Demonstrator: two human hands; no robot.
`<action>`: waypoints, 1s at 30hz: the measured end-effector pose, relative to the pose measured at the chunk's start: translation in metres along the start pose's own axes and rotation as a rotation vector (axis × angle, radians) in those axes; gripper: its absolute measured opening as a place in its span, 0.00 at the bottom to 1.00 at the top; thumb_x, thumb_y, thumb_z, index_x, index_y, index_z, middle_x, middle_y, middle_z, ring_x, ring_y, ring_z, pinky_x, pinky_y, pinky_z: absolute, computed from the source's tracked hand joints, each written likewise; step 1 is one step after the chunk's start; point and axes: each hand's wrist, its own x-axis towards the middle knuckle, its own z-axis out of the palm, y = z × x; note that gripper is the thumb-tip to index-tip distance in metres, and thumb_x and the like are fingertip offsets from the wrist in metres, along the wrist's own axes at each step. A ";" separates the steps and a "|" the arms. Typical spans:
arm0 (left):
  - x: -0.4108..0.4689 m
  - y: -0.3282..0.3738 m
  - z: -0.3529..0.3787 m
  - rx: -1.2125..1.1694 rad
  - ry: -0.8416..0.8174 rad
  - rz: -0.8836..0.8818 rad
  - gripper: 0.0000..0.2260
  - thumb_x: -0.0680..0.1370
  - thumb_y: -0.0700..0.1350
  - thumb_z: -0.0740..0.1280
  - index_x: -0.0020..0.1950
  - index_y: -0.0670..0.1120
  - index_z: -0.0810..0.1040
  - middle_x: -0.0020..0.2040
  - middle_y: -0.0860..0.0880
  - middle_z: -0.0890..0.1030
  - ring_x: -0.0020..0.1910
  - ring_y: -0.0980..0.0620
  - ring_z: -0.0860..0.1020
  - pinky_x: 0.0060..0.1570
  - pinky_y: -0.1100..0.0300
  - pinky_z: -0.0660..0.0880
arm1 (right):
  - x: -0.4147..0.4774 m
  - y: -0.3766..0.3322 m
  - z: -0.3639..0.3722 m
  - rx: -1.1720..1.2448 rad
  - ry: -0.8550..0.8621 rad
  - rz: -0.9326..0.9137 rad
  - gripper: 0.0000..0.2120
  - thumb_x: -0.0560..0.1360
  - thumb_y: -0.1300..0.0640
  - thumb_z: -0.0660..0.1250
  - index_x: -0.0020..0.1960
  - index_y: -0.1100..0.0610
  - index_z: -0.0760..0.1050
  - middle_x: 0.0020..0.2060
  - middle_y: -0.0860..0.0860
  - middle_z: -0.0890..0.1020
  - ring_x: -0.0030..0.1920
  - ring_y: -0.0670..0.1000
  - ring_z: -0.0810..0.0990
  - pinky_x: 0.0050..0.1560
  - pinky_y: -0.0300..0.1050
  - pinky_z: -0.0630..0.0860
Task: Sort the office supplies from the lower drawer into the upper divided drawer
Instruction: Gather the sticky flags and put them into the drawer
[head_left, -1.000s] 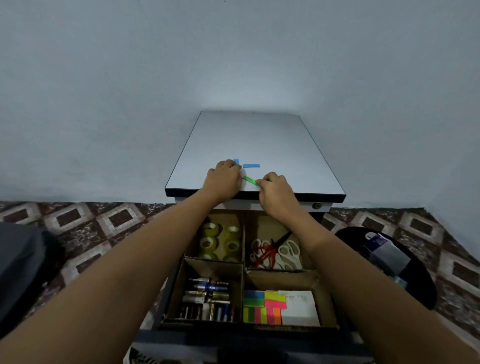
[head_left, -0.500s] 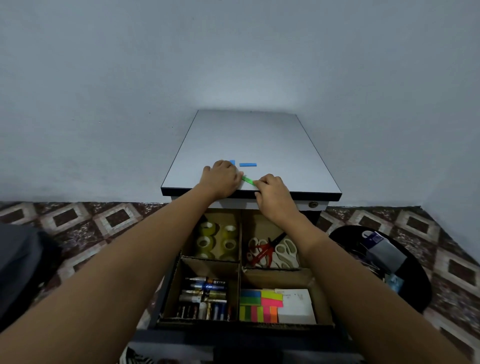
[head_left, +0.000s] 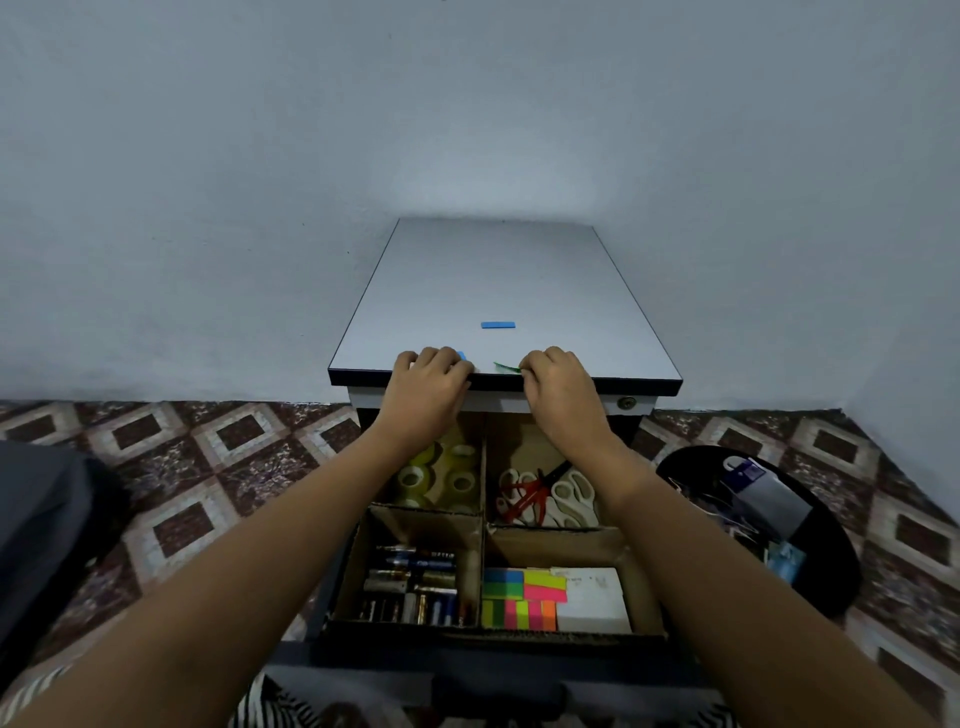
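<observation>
My left hand (head_left: 428, 387) and my right hand (head_left: 561, 389) rest on the front edge of the white cabinet top (head_left: 498, 270). The right fingertips pinch a green strip (head_left: 506, 367) lying flat at the edge. A small blue strip (head_left: 461, 356) peeks out from under the curled left fingers. Another blue strip (head_left: 497, 325) lies loose farther back on the top. Below my arms the divided drawer (head_left: 485, 525) stands open, holding tape rolls (head_left: 415, 478), scissors (head_left: 540, 493), batteries and pens (head_left: 415, 592) and sticky notes (head_left: 524, 592). The lower drawer is hidden.
A white note pad (head_left: 592, 597) sits beside the sticky notes. A round black tray (head_left: 810, 571) with loose items lies on the patterned floor at the right. Something dark grey (head_left: 41, 519) fills the left. The wall stands right behind the cabinet.
Both hands have pulled back to the front edge and moved apart. The green strip went with the right hand, the small blue strip with the left.
</observation>
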 end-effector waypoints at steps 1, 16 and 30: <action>-0.001 0.001 0.000 -0.006 0.040 0.002 0.07 0.70 0.41 0.74 0.46 0.43 0.82 0.43 0.45 0.82 0.40 0.43 0.80 0.41 0.51 0.75 | -0.003 -0.001 -0.002 0.054 0.029 0.034 0.09 0.79 0.62 0.59 0.54 0.63 0.76 0.47 0.57 0.79 0.48 0.54 0.75 0.47 0.43 0.70; -0.109 0.085 -0.047 -0.919 -0.300 -0.772 0.03 0.78 0.43 0.66 0.47 0.49 0.79 0.42 0.55 0.79 0.41 0.59 0.77 0.41 0.66 0.74 | -0.142 -0.002 -0.017 0.450 -0.212 0.421 0.06 0.76 0.63 0.63 0.44 0.59 0.78 0.34 0.47 0.77 0.37 0.45 0.75 0.37 0.27 0.68; -0.130 0.098 -0.051 -0.961 -0.373 -0.859 0.04 0.77 0.41 0.66 0.45 0.48 0.79 0.39 0.58 0.78 0.39 0.62 0.76 0.41 0.68 0.72 | -0.150 -0.006 0.009 0.364 -0.694 0.567 0.08 0.76 0.61 0.62 0.43 0.55 0.80 0.35 0.45 0.77 0.41 0.46 0.78 0.40 0.35 0.74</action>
